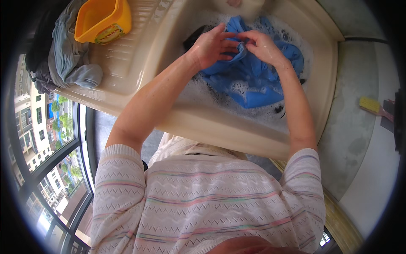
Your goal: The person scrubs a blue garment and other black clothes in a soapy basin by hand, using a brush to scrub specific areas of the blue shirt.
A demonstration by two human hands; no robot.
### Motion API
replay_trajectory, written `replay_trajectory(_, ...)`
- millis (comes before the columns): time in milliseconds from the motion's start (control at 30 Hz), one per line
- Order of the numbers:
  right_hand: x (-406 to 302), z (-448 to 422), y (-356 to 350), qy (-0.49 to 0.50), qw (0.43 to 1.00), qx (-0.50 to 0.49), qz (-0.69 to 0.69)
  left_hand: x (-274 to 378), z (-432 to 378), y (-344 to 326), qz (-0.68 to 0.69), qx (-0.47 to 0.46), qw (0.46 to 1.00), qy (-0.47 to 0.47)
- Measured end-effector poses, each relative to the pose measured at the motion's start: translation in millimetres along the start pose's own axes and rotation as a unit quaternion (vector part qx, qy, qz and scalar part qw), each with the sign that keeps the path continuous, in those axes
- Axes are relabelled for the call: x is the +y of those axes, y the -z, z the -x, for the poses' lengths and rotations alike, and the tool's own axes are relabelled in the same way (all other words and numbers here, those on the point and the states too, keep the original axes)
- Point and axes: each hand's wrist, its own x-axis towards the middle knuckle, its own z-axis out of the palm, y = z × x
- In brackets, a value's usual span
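Observation:
A wet blue cloth garment (257,81) lies crumpled in sudsy water inside the beige laundry sink (323,66). My left hand (214,46) is over its upper left part, fingers spread and fingertips at the fabric. Just to the right, my right hand (265,49) pinches a raised fold of the garment between thumb and fingers. Foam covers parts of the blue fabric, so its full shape is hidden. Dark fabric (195,38) shows in the water at the basin's left side, partly behind my left hand.
Left of the basin is a ribbed washboard (119,66). A yellow-orange plastic tub (103,23) bearing a label stands on it, beside a pile of light blue-grey and dark clothes (68,60). A yellow-bristled brush (371,105) is at the right. Windows (57,152) line the left.

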Motion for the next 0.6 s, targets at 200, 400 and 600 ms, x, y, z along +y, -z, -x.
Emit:
replay_trajectory(200, 14.3, 14.8, -3.1, 0.008, 0.996, 0.066, 0.061, -7.0, -12.0, -0.9, -0.310, 0.040, 0.947, -0.075)
replay_trajectory(400, -5.4, 41.6, 7.0, 0.042, 0.983, 0.169, -0.052, -13.5, -40.1, 4.0, -0.651, 0.065, 0.723, -0.221)
replay_trajectory(600, 1.6, 57.1, 19.5, 0.049, 0.966, 0.225, -0.117, 7.3, -28.4, 0.3, -0.645, 0.032, 0.746, -0.163)
